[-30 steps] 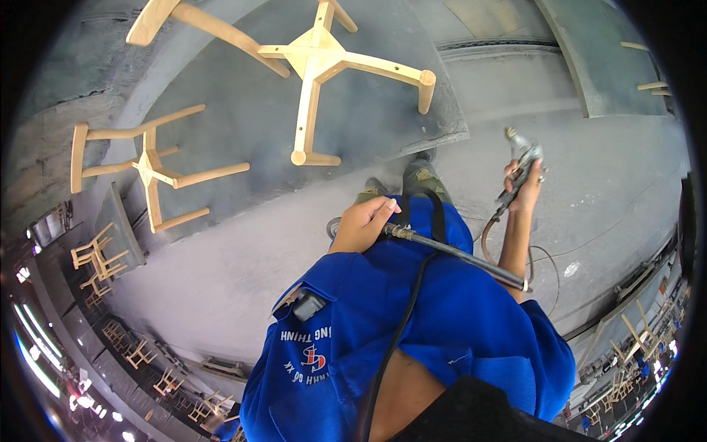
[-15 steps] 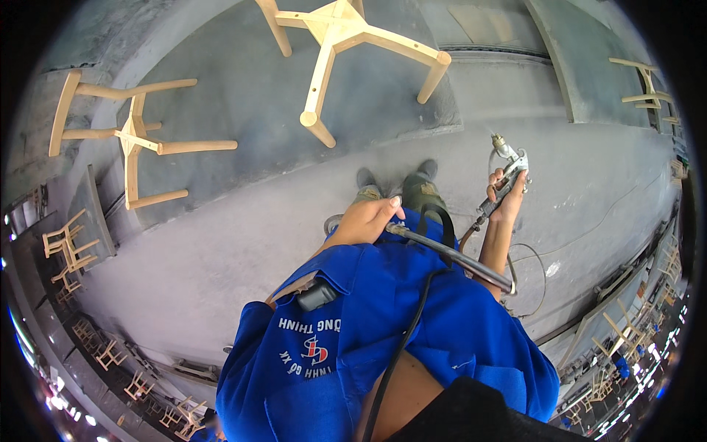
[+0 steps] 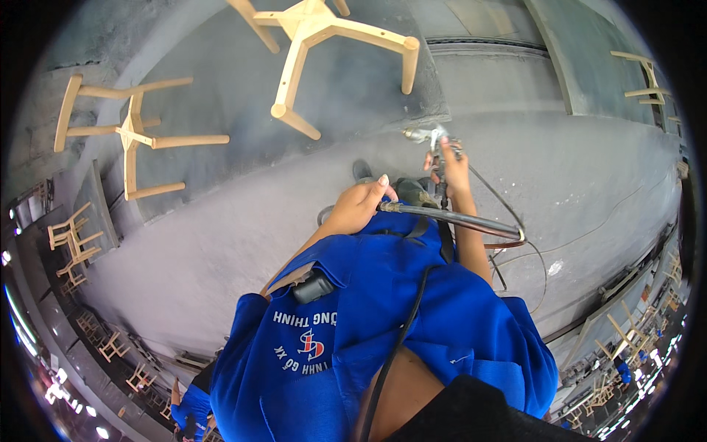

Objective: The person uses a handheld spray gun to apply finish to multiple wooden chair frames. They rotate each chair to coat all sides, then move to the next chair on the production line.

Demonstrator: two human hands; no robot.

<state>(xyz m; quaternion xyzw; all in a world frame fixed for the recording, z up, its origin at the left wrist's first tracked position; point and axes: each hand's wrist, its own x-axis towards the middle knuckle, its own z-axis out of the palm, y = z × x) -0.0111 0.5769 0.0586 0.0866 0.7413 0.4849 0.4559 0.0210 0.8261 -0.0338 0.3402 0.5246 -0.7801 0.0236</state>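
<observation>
In my right hand is a metal spray gun, gripped by its handle, its nozzle turned to the left. The gun and fingers are a little blurred, and I cannot tell whether the trigger is pressed. My left hand is closed on a dark hose near its metal fitting, in front of my waist. That hose runs right and loops beside my right forearm. Beyond both hands, a pale wooden chair frame is cut off by the upper edge; the gun is apart from it.
Another wooden chair frame stands at the left, and one more at the far right. A grey panel lies under the near frames. Thin hose lines trail on the floor at right. A person in blue is at lower left.
My right hand has swung left with the spray gun, and the nozzle has turned from upward to leftward. My left hand keeps the hose. A person has come into view at lower left.
</observation>
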